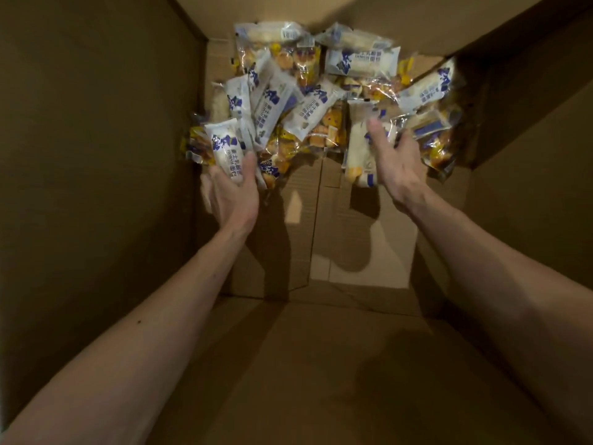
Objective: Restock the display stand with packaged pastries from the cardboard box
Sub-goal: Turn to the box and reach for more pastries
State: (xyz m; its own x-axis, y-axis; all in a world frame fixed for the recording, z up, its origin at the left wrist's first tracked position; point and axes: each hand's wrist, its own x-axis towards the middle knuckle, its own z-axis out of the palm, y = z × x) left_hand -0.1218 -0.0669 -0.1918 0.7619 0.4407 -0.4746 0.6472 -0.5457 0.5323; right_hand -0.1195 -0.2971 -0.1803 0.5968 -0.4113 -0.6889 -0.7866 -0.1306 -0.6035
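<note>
- Packaged pastries [308, 101] heaped in a loose pile at the far end of the cardboard box [96, 155], seen from above, deep inside it.
- Far left: tall brown box wall in shadow, with the left forearm reaching in beside it.
- Left hand [232, 194] gripping a white-and-blue packet [224, 149] at its lower end, thumb pressed across the printed front, the other fingers curled behind it at the left edge; packet upright, at the near left edge of the pile.
- Middle of the heap: more white packets with blue lettering, lying at all angles over clear bags printed in yellow [321, 133] holding small golden buns.
- Below the heap: bare bottom flaps [353, 245], shadowed by the arms.
- Right hand [396, 165] against a long pale bread packet [357, 152] at the near right edge of the pile, one digit laid up along its front; remaining fingers blurred, so cannot tell whether closed round it or merely touching.
- Far right: another white-and-blue packet [426, 88] tilted against the shadowed right wall.
</note>
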